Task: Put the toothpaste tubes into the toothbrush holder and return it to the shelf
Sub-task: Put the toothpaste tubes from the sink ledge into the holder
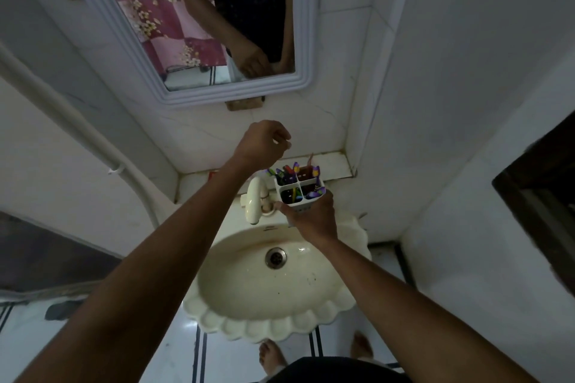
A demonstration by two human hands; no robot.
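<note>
A white four-compartment toothbrush holder (299, 193) is gripped from below by my right hand (312, 221), held above the back rim of the sink, just in front of the shelf (333, 165). Coloured toothbrushes and tube ends stick out of its compartments, among them a red-and-dark toothpaste tube (287, 170) at the back left. My left hand (264, 143) hovers above and to the left of the holder, fingers loosely curled, nothing visible in them.
A cream faucet (256, 199) stands immediately left of the holder. The scalloped cream sink (273, 329) lies below. A small red item (213, 173) sits on the shelf behind my left forearm. A white-framed mirror (230, 96) hangs above; tiled walls close in on both sides.
</note>
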